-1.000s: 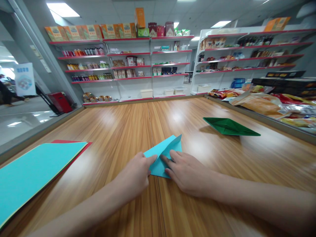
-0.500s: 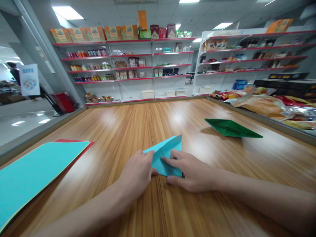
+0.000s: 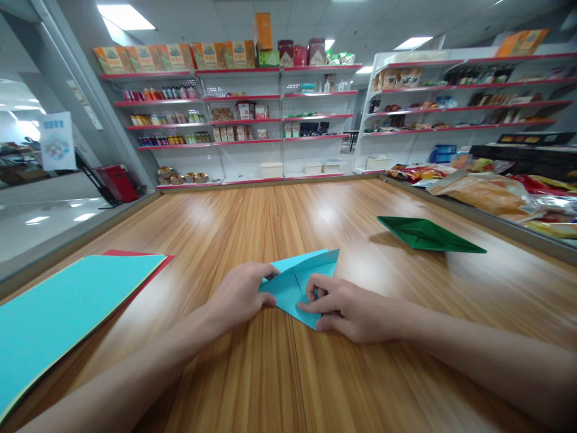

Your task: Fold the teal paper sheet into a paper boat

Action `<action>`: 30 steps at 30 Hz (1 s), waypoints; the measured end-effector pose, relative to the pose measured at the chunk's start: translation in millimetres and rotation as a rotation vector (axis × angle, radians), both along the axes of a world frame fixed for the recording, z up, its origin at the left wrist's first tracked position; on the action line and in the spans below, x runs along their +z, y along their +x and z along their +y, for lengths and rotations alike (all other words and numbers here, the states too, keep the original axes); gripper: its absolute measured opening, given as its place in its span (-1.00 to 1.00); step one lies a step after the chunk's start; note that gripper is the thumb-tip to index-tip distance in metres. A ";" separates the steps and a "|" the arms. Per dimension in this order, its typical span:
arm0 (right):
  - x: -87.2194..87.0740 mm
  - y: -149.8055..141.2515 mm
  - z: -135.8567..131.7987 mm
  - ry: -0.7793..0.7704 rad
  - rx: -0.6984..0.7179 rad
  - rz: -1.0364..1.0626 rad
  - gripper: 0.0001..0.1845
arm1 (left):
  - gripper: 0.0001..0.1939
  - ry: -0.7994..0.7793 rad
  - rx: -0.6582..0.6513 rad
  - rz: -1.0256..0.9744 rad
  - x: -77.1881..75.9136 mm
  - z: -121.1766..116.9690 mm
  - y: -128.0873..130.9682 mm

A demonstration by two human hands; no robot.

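A partly folded sheet of light blue paper (image 3: 288, 290) lies at the middle of the table, one flap standing up along its far side. My left hand (image 3: 246, 290) grips its left corner, thumb in front and fingers behind the flap. On the right part of the paper rests my right hand (image 3: 345, 307), fingers curled, with the index fingertip on the inner face and the thumb at the near edge. Farther off to the right sits a folded green paper boat (image 3: 424, 234), apart from both hands.
A stack of coloured paper (image 3: 81, 307), blue on top with red showing beneath, lies at the left on the wooden table (image 3: 216, 222). Packaged snacks (image 3: 487, 192) lie beyond the right edge. Stocked shelves (image 3: 238, 123) stand behind the table.
The blue paper has turned a little, its near corner now pointing toward me. My left hand has shifted left to the paper's corner; my right fingers have curled more.
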State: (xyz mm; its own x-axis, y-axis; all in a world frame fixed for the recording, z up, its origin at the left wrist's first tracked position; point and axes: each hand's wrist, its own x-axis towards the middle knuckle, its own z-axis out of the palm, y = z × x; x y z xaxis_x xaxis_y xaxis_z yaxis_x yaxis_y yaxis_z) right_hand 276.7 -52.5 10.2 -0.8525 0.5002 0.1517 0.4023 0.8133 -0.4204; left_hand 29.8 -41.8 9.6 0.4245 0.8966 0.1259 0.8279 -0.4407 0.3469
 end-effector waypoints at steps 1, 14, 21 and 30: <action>0.2 -0.8 -0.5 0.001 -0.015 -0.006 -0.88 | -0.59 0.013 0.010 0.016 0.2 -0.8 0.0; -8.0 -12.8 -11.4 0.079 -0.025 0.024 -0.74 | -0.73 0.024 -0.053 0.124 20.0 -2.5 19.5; -7.4 -21.3 -22.6 0.155 -0.057 -0.018 -0.50 | -0.48 -0.008 -0.114 0.089 11.1 -2.0 19.6; -7.3 -25.6 -23.2 0.206 -0.057 -0.040 -0.47 | -0.55 0.016 -0.130 0.058 9.4 -2.7 19.4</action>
